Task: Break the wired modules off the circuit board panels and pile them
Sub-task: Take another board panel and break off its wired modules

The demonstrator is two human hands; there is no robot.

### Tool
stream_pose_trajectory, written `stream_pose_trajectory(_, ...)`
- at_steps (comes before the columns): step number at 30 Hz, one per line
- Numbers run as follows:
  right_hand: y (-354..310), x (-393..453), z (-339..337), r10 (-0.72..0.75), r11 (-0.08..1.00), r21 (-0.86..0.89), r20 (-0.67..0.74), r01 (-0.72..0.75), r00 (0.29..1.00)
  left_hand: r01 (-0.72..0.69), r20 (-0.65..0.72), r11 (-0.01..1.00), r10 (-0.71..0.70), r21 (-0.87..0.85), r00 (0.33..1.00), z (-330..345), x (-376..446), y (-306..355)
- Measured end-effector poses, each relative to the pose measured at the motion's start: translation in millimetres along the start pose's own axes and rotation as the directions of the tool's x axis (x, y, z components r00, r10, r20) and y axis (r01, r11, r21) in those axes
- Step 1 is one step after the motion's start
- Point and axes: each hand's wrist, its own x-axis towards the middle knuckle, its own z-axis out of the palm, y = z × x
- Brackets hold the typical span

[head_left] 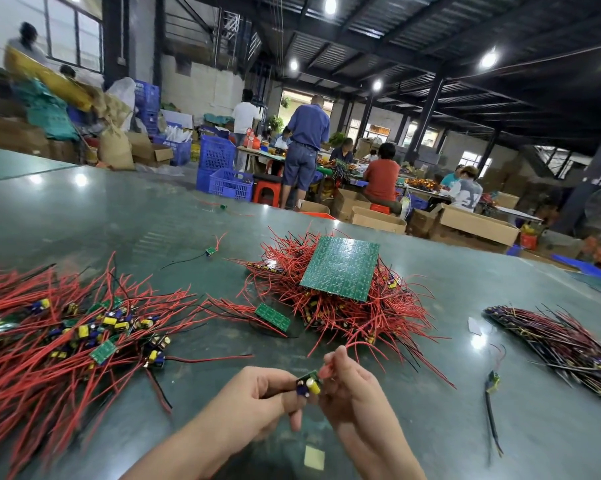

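Green glossy bench (pixel 465 393) mirrors ceiling lamps in a dim workshop with seated workers (pixel 382 180) and blue crates (pixel 223 168). Left hand (pixel 257 400) and right hand (pixel 354 389) pinch one wired module (pixel 308 384) between them, near the loose pile (pixel 67 334) at left and the panel stack (pixel 340 268).

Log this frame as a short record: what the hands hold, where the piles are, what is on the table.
left hand: pinches small green wired module
right hand: grip on the same module and its red wire
finished pile of loose modules: left on table
green circuit board panel: atop central red-wire heap
bundled panels: right
surface: dark green glossy table
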Motion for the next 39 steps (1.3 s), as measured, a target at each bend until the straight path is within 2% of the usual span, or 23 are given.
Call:
stream_pose_trajectory(2, -3, -1, -1, -0.107, 0.984, -0.152, -0.081, 0.094, 0.991, 0.03, 0.014, 0.996, -0.029, -0.086, 0.999, 2, 1, 0)
stream_pose_trajectory(4, -7, 0, -8, -0.312, 0.876, -0.429, -0.155, 0.221, 0.937, 0.067, 0.001, 0.988, -0.067, -0.138, 0.998, 3, 1, -1)
stream_pose_trajectory(5, -7, 2, -11, -0.361, 0.846, -0.476, -0.18, 0.24, 0.915, 0.074, -0.017, 0.987, -0.078, -0.139, 0.997, 3, 1, -2)
stream_pose_trajectory(6, -7, 2, -12, -0.357, 0.861, -0.451, -0.207, 0.235, 0.911, 0.075, -0.035, 0.989, -0.08, -0.128, 0.996, 3, 1, -2)
stream_pose_trajectory(7, -6, 3, -12, -0.294, 0.912, -0.356, -0.211, 0.206, 0.932, 0.072, -0.053, 0.992, -0.078, -0.105, 0.996, 3, 0, -2)
stream_pose_trajectory(9, -3, 4, -9, -0.096, 0.994, -0.057, -0.155, 0.088, 0.983, 0.059, -0.089, 0.996, -0.065, -0.066, 0.994, 4, 0, 0)
stream_pose_trajectory(11, -1, 5, -4, 0.002, 0.991, 0.136, -0.089, 0.01, 0.996, 0.061, -0.097, 0.996, -0.067, -0.069, 0.993, 3, 0, 0)
stream_pose_trajectory(12, -1, 5, -5, -0.006, 0.991, 0.135, -0.101, 0.019, 0.995, 0.068, -0.089, 0.995, -0.074, -0.068, 0.993, 3, 1, 0)
stream_pose_trajectory(13, -3, 5, -8, -0.056, 0.997, 0.052, -0.152, 0.064, 0.987, 0.083, -0.079, 0.995, -0.087, -0.051, 0.993, 3, 1, 1)
stream_pose_trajectory(14, -6, 5, -12, -0.149, 0.986, -0.107, -0.226, 0.128, 0.963, 0.1, -0.067, 0.995, -0.101, -0.016, 0.993, 2, 1, 1)
stream_pose_trajectory(16, -10, 5, -20, -0.399, 0.866, -0.43, -0.29, 0.254, 0.87, 0.111, -0.049, 0.991, -0.108, 0.071, 0.993, 1, 0, 1)
stream_pose_trajectory(17, -10, 6, -23, -0.459, 0.824, -0.486, -0.274, 0.29, 0.845, 0.099, -0.051, 0.99, -0.095, 0.102, 0.994, 0, 0, 2)
stream_pose_trajectory(18, -10, 5, -22, -0.467, 0.823, -0.477, -0.262, 0.307, 0.845, 0.092, -0.061, 0.989, -0.085, 0.118, 0.995, 0, 0, 2)
stream_pose_trajectory(20, -11, 5, -20, -0.386, 0.886, -0.37, -0.253, 0.28, 0.887, 0.109, -0.079, 0.99, -0.101, 0.091, 0.992, -2, 1, 3)
stream_pose_trajectory(23, -12, 6, -20, -0.307, 0.936, -0.262, -0.279, 0.235, 0.91, 0.166, -0.042, 0.985, -0.164, 0.043, 0.986, -9, -1, 2)
stream_pose_trajectory(25, -12, 6, -21, -0.373, 0.91, -0.294, -0.274, 0.292, 0.887, 0.18, -0.01, 0.978, -0.18, 0.109, 0.984, -12, -2, 4)
stream_pose_trajectory(26, -12, 6, -21, -0.433, 0.871, -0.361, -0.248, 0.332, 0.867, 0.175, -0.032, 0.963, -0.172, 0.204, 0.985, -13, -2, 5)
stream_pose_trajectory(27, -11, 5, -20, -0.493, 0.819, -0.437, -0.203, 0.372, 0.846, 0.165, -0.086, 0.924, -0.144, 0.345, 0.986, -14, 0, 3)
stream_pose_trajectory(29, -8, 5, -19, -0.577, 0.728, -0.528, -0.127, 0.437, 0.807, 0.151, -0.205, 0.78, -0.029, 0.608, 0.978, -16, 1, 2)
stream_pose_trajectory(30, -8, 5, -18, -0.584, 0.728, -0.519, -0.128, 0.447, 0.802, 0.133, -0.232, 0.757, 0.025, 0.639, 0.972, -16, 1, 2)
stream_pose_trajectory(32, -9, 5, -18, -0.536, 0.801, -0.426, -0.197, 0.421, 0.821, 0.066, -0.226, 0.842, 0.068, 0.535, 0.972, -17, 1, 2)
stream_pose_trajectory(35, -14, 8, -24, -0.433, 0.897, -0.247, -0.325, 0.367, 0.841, 0.055, -0.132, 0.931, -0.008, 0.361, 0.991, -18, 1, 7)
stream_pose_trajectory(39, -17, 9, -23, -0.307, 0.949, -0.048, -0.382, 0.313, 0.872, 0.076, 0.025, 0.997, -0.076, -0.021, 0.997, -23, -5, 13)
